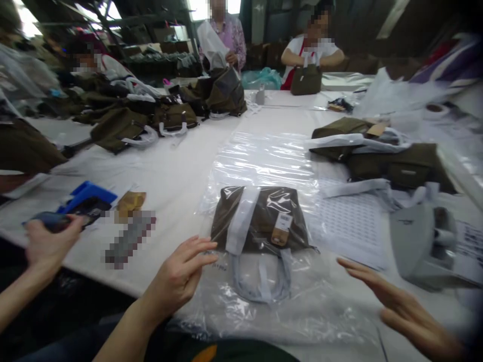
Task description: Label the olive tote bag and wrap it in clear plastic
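Nearest the camera, the left hand (177, 276) was open and empty, fingertips just beside an olive tote bag (260, 221) lying inside clear plastic film (260, 161) on the white surface (169, 201). The right hand (407, 311), also open and empty, lay right of the bag. Left of the left hand, a co-worker's hand (49, 246) clutched a dark handheld object (56, 221).

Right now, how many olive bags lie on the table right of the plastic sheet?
2: one olive bag farther off, and one olive bag nearer, both right of the plastic sheet. Others could hide beneath them.
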The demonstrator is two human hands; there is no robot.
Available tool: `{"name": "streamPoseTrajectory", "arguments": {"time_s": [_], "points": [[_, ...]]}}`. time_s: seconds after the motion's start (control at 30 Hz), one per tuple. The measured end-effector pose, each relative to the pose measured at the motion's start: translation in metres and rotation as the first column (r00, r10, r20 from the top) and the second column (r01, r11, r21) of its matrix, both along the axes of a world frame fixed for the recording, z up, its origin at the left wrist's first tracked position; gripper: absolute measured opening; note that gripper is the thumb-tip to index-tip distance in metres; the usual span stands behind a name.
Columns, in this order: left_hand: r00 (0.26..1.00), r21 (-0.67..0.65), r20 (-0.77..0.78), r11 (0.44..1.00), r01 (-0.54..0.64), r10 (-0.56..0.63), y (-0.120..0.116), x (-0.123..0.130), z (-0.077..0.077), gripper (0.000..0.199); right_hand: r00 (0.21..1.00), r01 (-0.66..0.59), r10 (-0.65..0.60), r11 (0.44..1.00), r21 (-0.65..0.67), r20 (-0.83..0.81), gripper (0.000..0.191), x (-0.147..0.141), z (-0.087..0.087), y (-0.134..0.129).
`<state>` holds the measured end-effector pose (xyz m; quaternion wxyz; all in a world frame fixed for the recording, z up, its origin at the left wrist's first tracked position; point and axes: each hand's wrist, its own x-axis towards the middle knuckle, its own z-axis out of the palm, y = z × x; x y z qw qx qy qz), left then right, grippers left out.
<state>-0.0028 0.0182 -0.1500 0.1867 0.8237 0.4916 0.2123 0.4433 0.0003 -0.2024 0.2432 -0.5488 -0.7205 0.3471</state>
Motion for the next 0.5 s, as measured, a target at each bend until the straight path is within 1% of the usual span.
{"name": "streamPoseTrajectory", "arguments": {"time_s": [0.03, 0.07, 0.1, 0.13, 0.17, 0.23, 0.27, 0.33, 0.37, 0.43, 0.5], "points": [[0.996, 0.07, 0.071, 0.996, 0.05, -0.055, 0.006, 0.022, 0.008, 0.039, 0.997, -0.078, 0.078, 0.997, 0.002, 0.008, 0.046, -0.011, 0.005, 0.001], [0.984, 0.102, 0.13, 0.989, 0.11, -0.123, 0.013, 0.045, 0.014, 0.034, 0.993, -0.118, 0.118, 0.993, 0.001, 0.008, 0.038, -0.02, 0.006, 0.003], [0.967, 0.097, 0.175, 0.98, 0.172, -0.187, 0.02, 0.07, 0.016, 0.031, 0.994, -0.107, 0.107, 0.994, 0.015, -0.006, 0.031, -0.026, 0.003, 0.004], [0.948, 0.063, 0.209, 0.971, 0.231, -0.239, 0.028, 0.095, 0.016, 0.03, 0.999, -0.035, 0.036, 0.998, 0.049, -0.01, 0.025, -0.029, -0.003, 0.005], [0.931, 0.014, 0.239, 0.959, 0.282, -0.277, 0.035, 0.12, 0.014, 0.028, 0.998, 0.066, -0.065, 0.994, 0.092, -0.012, 0.023, -0.027, -0.012, 0.005], [0.907, -0.101, 0.297, 0.935, 0.341, -0.299, 0.054, 0.169, 0.005, 0.026, 0.962, 0.267, -0.272, 0.947, 0.179, 0.005, 0.022, -0.015, -0.03, 0.005], [0.9, -0.154, 0.324, 0.922, 0.354, -0.291, 0.066, 0.193, 0.0, 0.025, 0.938, 0.332, -0.345, 0.918, 0.214, 0.024, 0.022, -0.007, -0.039, 0.005], [0.9, -0.239, 0.338, 0.9, 0.364, -0.274, 0.093, 0.237, -0.012, 0.025, 0.904, 0.391, -0.424, 0.877, 0.279, 0.064, 0.024, 0.009, -0.054, 0.011], [0.914, -0.267, 0.294, 0.894, 0.359, -0.279, 0.108, 0.258, -0.017, 0.027, 0.895, 0.393, -0.437, 0.864, 0.316, 0.083, 0.025, 0.015, -0.061, 0.016], [0.944, -0.307, 0.107, 0.893, 0.33, -0.312, 0.138, 0.291, -0.03, 0.031, 0.887, 0.369, -0.446, 0.841, 0.395, 0.122, 0.031, 0.022, -0.074, 0.031], [0.932, -0.342, -0.116, 0.894, 0.288, -0.345, 0.163, 0.311, -0.046, 0.033, 0.879, 0.313, -0.435, 0.836, 0.45, 0.197, 0.035, 0.026, -0.086, 0.045]]}}
